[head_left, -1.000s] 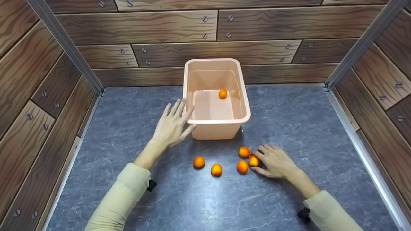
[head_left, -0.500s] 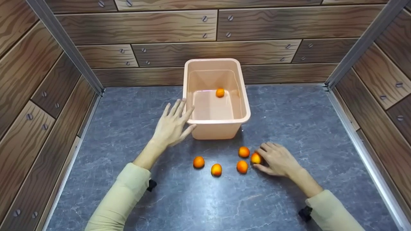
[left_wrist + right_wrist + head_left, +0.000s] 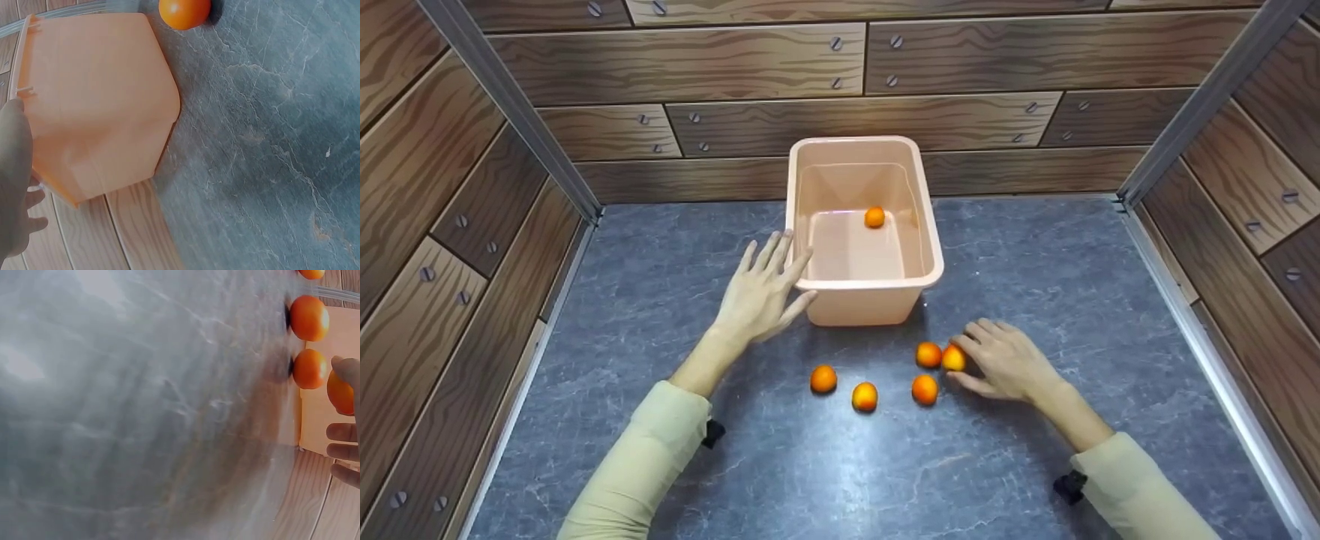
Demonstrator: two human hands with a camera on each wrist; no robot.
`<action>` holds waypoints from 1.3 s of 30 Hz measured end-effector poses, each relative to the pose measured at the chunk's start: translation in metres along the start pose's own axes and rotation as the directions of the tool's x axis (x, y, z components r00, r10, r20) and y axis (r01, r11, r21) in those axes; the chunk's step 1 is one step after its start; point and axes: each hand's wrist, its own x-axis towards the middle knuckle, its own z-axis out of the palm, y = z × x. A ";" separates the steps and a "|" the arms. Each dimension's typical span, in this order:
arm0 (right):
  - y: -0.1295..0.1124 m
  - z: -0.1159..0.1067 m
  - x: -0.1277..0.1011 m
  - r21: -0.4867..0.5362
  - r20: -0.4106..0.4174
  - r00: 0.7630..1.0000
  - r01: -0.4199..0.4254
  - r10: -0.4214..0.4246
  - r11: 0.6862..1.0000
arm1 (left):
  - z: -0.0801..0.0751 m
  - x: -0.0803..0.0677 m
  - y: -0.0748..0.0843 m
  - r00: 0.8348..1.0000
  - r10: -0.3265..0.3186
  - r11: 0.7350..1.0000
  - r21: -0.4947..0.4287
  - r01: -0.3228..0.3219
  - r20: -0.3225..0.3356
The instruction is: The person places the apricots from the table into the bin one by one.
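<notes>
Orange and smooth, a small round fruit sits pinched in our right hand — just before the tub. Our left hand rests flat-fingered against that tub's left wall.

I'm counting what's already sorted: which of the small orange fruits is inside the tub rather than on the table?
The lone orange fruit lying on the floor of the peach tub; the other five are outside it, near the right hand.

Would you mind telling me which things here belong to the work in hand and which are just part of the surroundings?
In the work:
- right hand pinching one orange fruit
- left hand resting against the peach tub
- fruit in the tub
- four loose fruits on the table

Just surroundings:
- grey stone-look table
- wood-print walls
</notes>
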 end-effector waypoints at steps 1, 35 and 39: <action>0.001 -0.001 0.002 -0.005 -0.002 1.000 0.004 -0.004 1.000 | -0.001 0.000 0.000 1.000 -0.001 1.000 -0.002 0.001 0.006; -0.008 -0.047 0.075 0.022 -0.162 0.982 0.105 -0.100 0.994 | 0.000 -0.001 0.000 1.000 0.011 0.999 0.032 -0.012 0.007; -0.005 -0.053 0.084 0.020 -0.179 0.978 0.114 -0.108 0.993 | 0.000 -0.001 0.000 1.000 0.015 0.999 0.028 -0.015 -0.002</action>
